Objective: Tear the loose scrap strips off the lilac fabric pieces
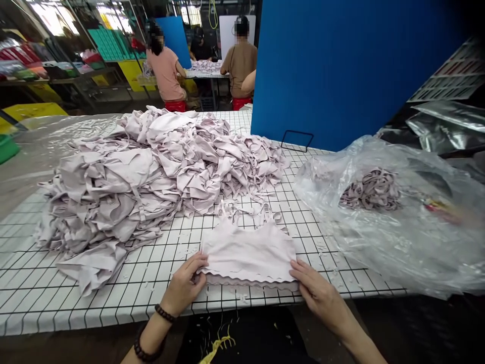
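Reaching toward the near edge of the gridded tabletop (151, 268), I have a big heap of pale lilac garments (170, 172) spread across the left and middle, blocking much of the far part, with one loose piece (93, 265) sagging off its near left end. Beyond it to the right, a tall blue board (326, 60) stands across my view, a black wire frame (299, 133) at its foot. A crumpled clear plastic bag (364, 247) fills the right side, with a tangled bundle of similar fabric (373, 191) showing through it. Past the heap, people sit at another table with more pale cloth on it. Small scraps dot the grid around me. Right in front of me, between my two hands, one pale garment (248, 253) lies flat, its straps pointing away toward the heap and its wavy hem facing me. My left hand (185, 280) pinches the lower left corner between thumb and fingers. My right hand (318, 290) has its fingertips on the lower right corner; whether the thumb closes under the cloth, I cannot tell.
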A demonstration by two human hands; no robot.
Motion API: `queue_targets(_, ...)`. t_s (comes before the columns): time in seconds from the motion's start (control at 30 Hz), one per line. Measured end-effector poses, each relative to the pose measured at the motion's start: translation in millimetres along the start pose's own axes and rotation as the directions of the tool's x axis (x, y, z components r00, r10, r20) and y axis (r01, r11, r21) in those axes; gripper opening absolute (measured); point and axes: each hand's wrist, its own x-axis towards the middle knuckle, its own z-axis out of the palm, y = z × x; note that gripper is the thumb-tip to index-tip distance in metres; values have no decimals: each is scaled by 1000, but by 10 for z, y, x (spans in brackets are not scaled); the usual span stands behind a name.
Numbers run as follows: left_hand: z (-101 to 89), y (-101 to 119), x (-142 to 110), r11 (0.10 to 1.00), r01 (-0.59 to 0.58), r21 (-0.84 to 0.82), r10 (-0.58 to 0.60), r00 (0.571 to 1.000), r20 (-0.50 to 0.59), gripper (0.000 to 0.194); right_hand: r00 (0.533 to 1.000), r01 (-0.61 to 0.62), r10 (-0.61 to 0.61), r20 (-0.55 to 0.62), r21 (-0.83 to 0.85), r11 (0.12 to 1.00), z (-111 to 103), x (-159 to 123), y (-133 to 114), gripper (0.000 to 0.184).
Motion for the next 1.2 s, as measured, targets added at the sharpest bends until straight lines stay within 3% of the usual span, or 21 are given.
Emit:
queue_targets(0.2,-144,64,2,1000,-23,15,21,991,130,21,994,36,-29,106,-68,997,-144,-5,32,44)
queue_targets(0.27,-169,159,14,996,-29,84,20,994,107,21,994,-6,16,105,-97,995,-193,35,-23,41)
queue_targets(0.37,-87,340,64,984,-18,178,21,1000,-13,21,997,-57,63,51,-109,992,-192,165,-174,35)
queue_targets(0.47,94,502,159,980,-61,188,61,998,10,30,995,1,2,102,-34,999,-150,352,-322,37)
queue_targets(0.6,279,691,385,994,-55,95,49,997,57,29,996,-54,47,70,95,994,-217,719,-277,26)
queue_targets(0.73,385,991,752,975,-27,-220,52,993,110,28,974,-221,227,-3,204,954,-307,1363,62,24)
queue_targets(0.83,547,1205,1039,882,30,-471,74,977,200,28,922,-384,370,112,162,909,-209,1913,338,24)
queue_targets(0.93,800,1257,1212,765,210,-609,-5,947,320,29,879,-412,384,281,45,910,-33,2304,519,19)
queue_targets(1.07,1097,1124,1242,529,440,-726,-84,878,471,39,835,-417,380,399,7,909,115,2489,637,7)
queue_targets(1.2,1195,1017,1218,362,498,-788,-50,855,517,49,848,-460,399,348,110,881,155,2525,712,15)
